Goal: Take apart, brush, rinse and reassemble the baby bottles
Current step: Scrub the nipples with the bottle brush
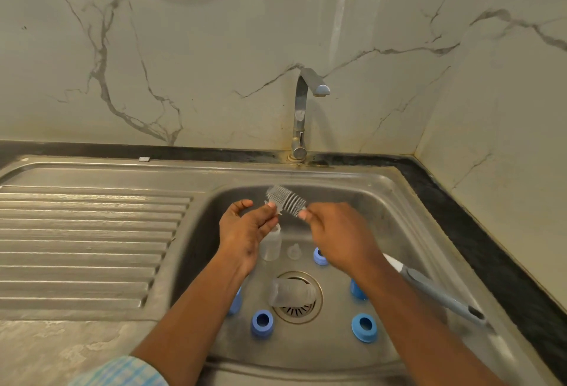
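My right hand (340,236) grips a bottle brush just below its grey bristle head (287,200); the grey handle (445,296) trails to the lower right. My left hand (245,229) pinches a small clear nipple (274,208) against the bristles, above the sink basin (399,210). On the basin floor a clear bottle (271,246) stands upright and another (291,292) lies over the drain. A loose clear nipple (294,252) sits between them. Several blue collar rings lie around, among them one (262,322) at the front and one (364,327) at the front right.
The faucet (306,109) stands behind the basin with no water running. A ribbed steel drainboard (92,232) lies to the left, a marble wall behind, and a dark counter edge (491,247) on the right.
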Action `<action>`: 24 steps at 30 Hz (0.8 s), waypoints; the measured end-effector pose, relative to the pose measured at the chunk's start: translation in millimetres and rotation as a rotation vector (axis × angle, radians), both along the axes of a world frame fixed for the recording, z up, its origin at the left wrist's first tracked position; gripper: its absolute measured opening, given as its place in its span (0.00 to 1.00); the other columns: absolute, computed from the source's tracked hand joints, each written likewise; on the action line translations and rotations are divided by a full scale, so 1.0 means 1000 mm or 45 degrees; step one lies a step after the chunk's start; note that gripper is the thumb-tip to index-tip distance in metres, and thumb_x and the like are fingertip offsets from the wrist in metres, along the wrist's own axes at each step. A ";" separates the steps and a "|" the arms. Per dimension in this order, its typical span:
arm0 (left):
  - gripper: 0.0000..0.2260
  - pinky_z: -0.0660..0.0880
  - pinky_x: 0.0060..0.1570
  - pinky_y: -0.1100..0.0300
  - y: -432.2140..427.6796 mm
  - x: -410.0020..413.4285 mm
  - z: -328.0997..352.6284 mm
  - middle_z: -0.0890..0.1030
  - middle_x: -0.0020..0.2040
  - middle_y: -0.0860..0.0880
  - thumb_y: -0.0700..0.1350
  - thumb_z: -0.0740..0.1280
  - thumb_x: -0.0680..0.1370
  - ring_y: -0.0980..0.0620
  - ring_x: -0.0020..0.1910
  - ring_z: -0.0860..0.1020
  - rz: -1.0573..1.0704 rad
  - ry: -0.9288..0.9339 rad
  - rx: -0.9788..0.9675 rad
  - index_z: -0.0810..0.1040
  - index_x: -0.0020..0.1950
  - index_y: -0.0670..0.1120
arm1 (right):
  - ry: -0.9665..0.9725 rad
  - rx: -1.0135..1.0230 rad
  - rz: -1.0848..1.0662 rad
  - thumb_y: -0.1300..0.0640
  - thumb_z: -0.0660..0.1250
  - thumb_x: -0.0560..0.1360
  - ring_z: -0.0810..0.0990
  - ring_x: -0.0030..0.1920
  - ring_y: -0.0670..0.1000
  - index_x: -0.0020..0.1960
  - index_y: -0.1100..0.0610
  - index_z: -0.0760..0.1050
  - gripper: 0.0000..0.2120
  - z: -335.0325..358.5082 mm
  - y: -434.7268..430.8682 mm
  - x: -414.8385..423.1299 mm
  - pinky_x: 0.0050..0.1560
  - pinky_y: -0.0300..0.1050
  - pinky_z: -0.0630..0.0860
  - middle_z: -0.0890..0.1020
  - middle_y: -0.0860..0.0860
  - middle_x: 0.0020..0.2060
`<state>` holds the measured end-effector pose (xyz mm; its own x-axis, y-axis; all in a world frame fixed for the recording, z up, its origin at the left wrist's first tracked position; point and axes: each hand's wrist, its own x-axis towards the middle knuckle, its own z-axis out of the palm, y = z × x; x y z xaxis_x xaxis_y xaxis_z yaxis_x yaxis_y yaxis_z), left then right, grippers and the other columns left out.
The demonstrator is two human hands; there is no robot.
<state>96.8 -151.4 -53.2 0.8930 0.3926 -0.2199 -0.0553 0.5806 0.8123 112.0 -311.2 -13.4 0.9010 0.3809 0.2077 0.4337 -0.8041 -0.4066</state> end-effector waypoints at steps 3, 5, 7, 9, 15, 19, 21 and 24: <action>0.15 0.82 0.44 0.59 -0.003 -0.001 0.003 0.86 0.43 0.41 0.30 0.70 0.75 0.47 0.43 0.85 -0.063 -0.073 0.037 0.70 0.51 0.45 | -0.020 -0.012 -0.097 0.48 0.57 0.83 0.74 0.32 0.51 0.46 0.50 0.76 0.12 -0.006 0.005 0.010 0.35 0.45 0.66 0.74 0.47 0.31; 0.15 0.83 0.43 0.59 -0.005 -0.002 0.005 0.86 0.42 0.41 0.30 0.71 0.74 0.47 0.43 0.86 -0.055 -0.091 0.089 0.70 0.49 0.45 | -0.079 -0.043 -0.232 0.49 0.56 0.83 0.76 0.36 0.54 0.45 0.50 0.75 0.13 -0.005 -0.002 0.018 0.37 0.45 0.66 0.76 0.50 0.33; 0.14 0.83 0.43 0.59 -0.006 -0.001 0.005 0.85 0.43 0.40 0.30 0.72 0.73 0.45 0.43 0.86 -0.003 -0.060 0.116 0.72 0.50 0.44 | -0.091 -0.036 -0.295 0.48 0.55 0.83 0.75 0.36 0.53 0.42 0.50 0.71 0.14 -0.001 -0.012 0.021 0.36 0.45 0.65 0.74 0.48 0.32; 0.15 0.83 0.43 0.58 -0.004 -0.001 0.002 0.85 0.46 0.40 0.31 0.73 0.73 0.44 0.45 0.86 0.063 -0.008 0.091 0.72 0.52 0.43 | -0.101 0.010 -0.236 0.48 0.55 0.83 0.73 0.34 0.51 0.41 0.50 0.69 0.14 0.001 -0.016 0.018 0.33 0.45 0.64 0.71 0.46 0.29; 0.14 0.82 0.43 0.60 -0.003 -0.002 0.002 0.85 0.46 0.40 0.30 0.70 0.75 0.47 0.44 0.85 -0.015 -0.083 0.012 0.70 0.50 0.45 | -0.040 -0.037 0.004 0.48 0.58 0.82 0.73 0.31 0.49 0.44 0.50 0.75 0.12 -0.006 0.000 0.010 0.35 0.45 0.66 0.72 0.46 0.29; 0.13 0.82 0.42 0.60 -0.009 -0.003 0.005 0.85 0.41 0.42 0.30 0.71 0.74 0.47 0.43 0.86 -0.108 -0.144 0.049 0.71 0.49 0.44 | -0.065 -0.092 -0.279 0.49 0.56 0.83 0.79 0.40 0.55 0.48 0.52 0.78 0.14 -0.004 -0.015 0.025 0.39 0.46 0.70 0.77 0.50 0.35; 0.13 0.82 0.42 0.60 -0.009 -0.003 0.004 0.85 0.42 0.42 0.31 0.71 0.74 0.48 0.43 0.85 -0.088 -0.123 0.040 0.74 0.52 0.44 | -0.060 -0.063 -0.276 0.48 0.56 0.83 0.79 0.39 0.55 0.45 0.51 0.76 0.14 -0.004 -0.021 0.023 0.39 0.48 0.72 0.76 0.49 0.34; 0.16 0.82 0.44 0.59 -0.008 -0.002 0.001 0.86 0.44 0.43 0.32 0.72 0.74 0.49 0.44 0.85 -0.035 -0.075 0.042 0.75 0.58 0.44 | -0.102 -0.061 -0.207 0.48 0.56 0.83 0.74 0.33 0.50 0.40 0.50 0.70 0.14 -0.001 -0.017 0.017 0.33 0.45 0.65 0.71 0.46 0.29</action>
